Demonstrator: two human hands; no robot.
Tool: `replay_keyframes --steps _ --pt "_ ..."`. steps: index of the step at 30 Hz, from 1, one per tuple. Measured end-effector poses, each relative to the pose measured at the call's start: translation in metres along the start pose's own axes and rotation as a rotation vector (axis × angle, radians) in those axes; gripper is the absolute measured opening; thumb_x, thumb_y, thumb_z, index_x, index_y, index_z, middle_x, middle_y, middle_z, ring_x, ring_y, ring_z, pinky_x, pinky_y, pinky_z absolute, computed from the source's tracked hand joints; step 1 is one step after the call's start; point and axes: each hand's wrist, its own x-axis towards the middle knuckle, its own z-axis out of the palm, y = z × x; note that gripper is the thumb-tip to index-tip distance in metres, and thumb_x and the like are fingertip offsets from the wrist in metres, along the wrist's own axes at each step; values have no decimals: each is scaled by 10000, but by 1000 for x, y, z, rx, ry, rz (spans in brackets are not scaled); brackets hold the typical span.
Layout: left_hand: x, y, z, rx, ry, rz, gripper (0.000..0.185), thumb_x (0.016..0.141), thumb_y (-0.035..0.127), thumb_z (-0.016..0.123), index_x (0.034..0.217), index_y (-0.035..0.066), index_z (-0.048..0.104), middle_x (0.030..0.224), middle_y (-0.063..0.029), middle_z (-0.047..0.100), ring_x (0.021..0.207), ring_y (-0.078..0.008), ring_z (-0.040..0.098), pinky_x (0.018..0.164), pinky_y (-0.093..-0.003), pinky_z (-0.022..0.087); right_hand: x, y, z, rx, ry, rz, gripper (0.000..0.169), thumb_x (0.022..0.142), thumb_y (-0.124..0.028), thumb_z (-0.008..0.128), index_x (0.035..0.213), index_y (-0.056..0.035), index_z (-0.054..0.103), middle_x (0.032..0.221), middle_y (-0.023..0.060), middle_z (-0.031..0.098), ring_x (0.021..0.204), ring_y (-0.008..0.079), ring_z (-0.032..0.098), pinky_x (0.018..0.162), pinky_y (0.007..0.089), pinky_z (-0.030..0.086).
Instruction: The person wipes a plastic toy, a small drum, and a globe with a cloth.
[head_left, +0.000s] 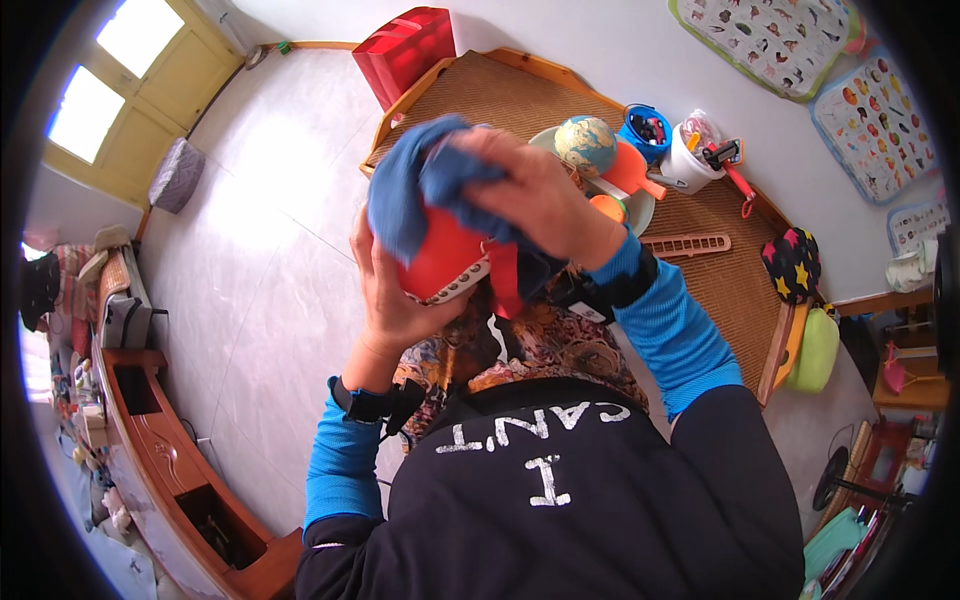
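My left hand (397, 292) grips a rounded red object (442, 255) with a pale studded band along its lower edge; its exact kind is unclear. My right hand (525, 187), slightly blurred, holds a blue cloth (401, 187) against the top of the red object. Part of the cloth hangs over the side nearest my left hand. A red strap (505, 277) hangs beneath the object, beside something dark. Both hands are above my lap, in front of the low mat-covered platform.
On the woven mat (517, 90) stand a globe (586, 145), an orange paddle-shaped toy (626, 171), a blue bucket (645, 133) and a white bucket (686, 161). A red bag (405, 56) stands behind the platform; a star-patterned item (792, 265) lies at its right edge.
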Motion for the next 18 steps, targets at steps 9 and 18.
replay_keyframes --steps 9,18 --pt "-21 -25 -4 -359 82 -259 1254 615 251 923 1571 46 138 1476 -205 318 1378 -362 388 1132 -498 380 -42 49 35 -33 418 33 393 971 -210 596 1316 -23 563 1255 186 615 1161 312 602 987 388 487" --pt "-30 -18 -6 -160 60 -141 1263 633 278 923 1565 74 95 1522 -207 274 1413 -355 354 1164 -504 331 3 -37 34 -552 19 -413 500 850 -261 721 1318 -116 623 1189 133 665 1059 390 625 969 464 486"
